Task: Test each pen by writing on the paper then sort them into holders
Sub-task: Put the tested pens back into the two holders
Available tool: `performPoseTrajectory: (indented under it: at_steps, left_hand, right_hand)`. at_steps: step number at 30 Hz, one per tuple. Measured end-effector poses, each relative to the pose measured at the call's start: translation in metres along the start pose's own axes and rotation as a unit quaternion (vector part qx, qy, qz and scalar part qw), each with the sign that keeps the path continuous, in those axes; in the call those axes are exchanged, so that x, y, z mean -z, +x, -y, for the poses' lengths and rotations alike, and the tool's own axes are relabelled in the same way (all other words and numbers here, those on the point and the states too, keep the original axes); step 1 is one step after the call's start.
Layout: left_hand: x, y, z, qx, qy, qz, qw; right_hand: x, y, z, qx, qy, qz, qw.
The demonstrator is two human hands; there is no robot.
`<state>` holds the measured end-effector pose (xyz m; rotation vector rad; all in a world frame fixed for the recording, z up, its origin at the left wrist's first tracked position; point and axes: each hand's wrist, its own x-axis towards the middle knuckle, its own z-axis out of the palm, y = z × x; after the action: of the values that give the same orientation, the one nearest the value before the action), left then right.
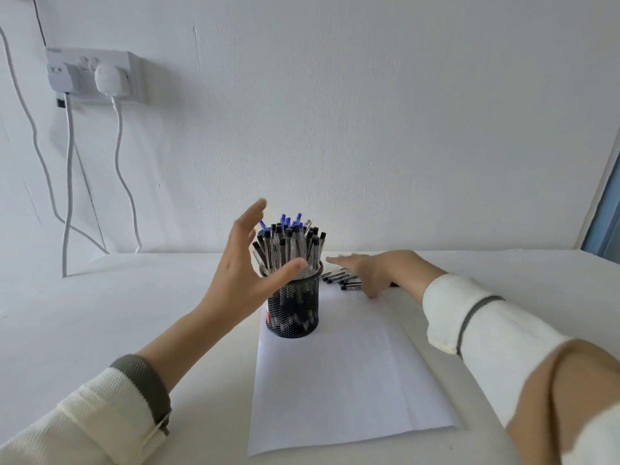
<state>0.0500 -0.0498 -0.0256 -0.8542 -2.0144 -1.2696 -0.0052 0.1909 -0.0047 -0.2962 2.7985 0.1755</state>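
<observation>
A black mesh pen holder (293,308) stands on the far end of a white sheet of paper (339,374), packed with several pens (290,245) with black and blue caps. My left hand (246,263) hovers open just left of the holder, fingers spread, thumb crossing in front of its rim. My right hand (372,268) lies flat and open on the table to the right of the holder, over a loose pile of pens (342,280) whose tips show beside my fingers.
The white table (117,313) runs back to a white wall. A double wall socket (95,75) with two plugs and hanging white cables (68,182) is at upper left. A blue-grey frame edge (604,216) shows at far right.
</observation>
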Motion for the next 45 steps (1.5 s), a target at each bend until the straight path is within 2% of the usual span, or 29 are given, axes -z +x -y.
performPoseTrajectory:
  at_steps: [4,8,13,16,19,22,25,27,28,30,32,33,34,38,42,45]
  left_hand:
    - [-0.008,-0.016,0.01,0.134,-0.088,0.007,0.987]
    - [-0.021,-0.021,0.01,0.174,-0.122,0.064,0.975]
    - [-0.027,-0.019,0.017,0.252,-0.111,0.045,0.96]
    - [-0.027,-0.014,0.014,0.256,-0.151,0.081,0.951]
    - [-0.026,0.0,0.008,0.244,-0.184,0.159,0.939]
    - [-0.034,0.011,0.0,0.228,-0.178,0.211,0.934]
    - [-0.041,0.011,0.003,0.224,-0.157,0.243,0.931]
    - [-0.04,0.01,0.006,0.23,-0.145,0.283,0.92]
    - [-0.038,0.012,0.006,0.234,-0.148,0.307,0.91]
    - [-0.03,0.016,0.001,0.23,-0.151,0.359,0.892]
    - [-0.023,0.021,-0.003,0.217,-0.138,0.381,0.888]
    - [-0.019,0.024,-0.004,0.211,-0.127,0.378,0.893]
    - [-0.016,0.025,-0.003,0.21,-0.115,0.367,0.899]
    - [-0.021,0.022,-0.013,0.223,-0.088,0.309,0.92]
    - [-0.049,0.024,-0.043,0.24,-0.019,0.124,0.962]
    - [-0.063,0.033,-0.052,0.238,0.01,0.1,0.966]
  right_hand:
    - [0.004,0.02,-0.002,-0.025,-0.022,-0.034,0.999]
    - [-0.005,0.025,-0.014,-0.021,-0.032,-0.085,0.996]
    - [-0.028,0.02,-0.033,0.003,0.029,-0.148,0.989]
    - [-0.041,0.013,-0.038,0.025,0.022,-0.181,0.983]
    - [-0.051,0.005,-0.041,0.032,0.021,-0.221,0.974]
    - [-0.058,-0.006,-0.041,0.021,0.04,-0.243,0.969]
    - [-0.055,-0.018,-0.043,-0.007,0.039,-0.306,0.951]
    - [-0.046,-0.024,-0.05,-0.01,0.159,-0.359,0.92]
    - [-0.039,-0.028,-0.053,-0.007,0.253,-0.379,0.89]
    - [-0.027,-0.036,-0.055,0.002,0.445,-0.398,0.802]
    - [-0.018,-0.044,-0.056,0.012,0.607,-0.373,0.702]
    - [-0.016,-0.05,-0.057,0.013,0.661,-0.348,0.664]
    - [-0.015,-0.055,-0.058,0.008,0.697,-0.319,0.642]
    - [-0.015,-0.059,-0.058,-0.036,0.752,-0.242,0.612]
    - [-0.015,-0.057,-0.048,-0.04,0.794,-0.212,0.568]
    - [-0.014,-0.059,-0.04,-0.033,0.828,-0.202,0.522]
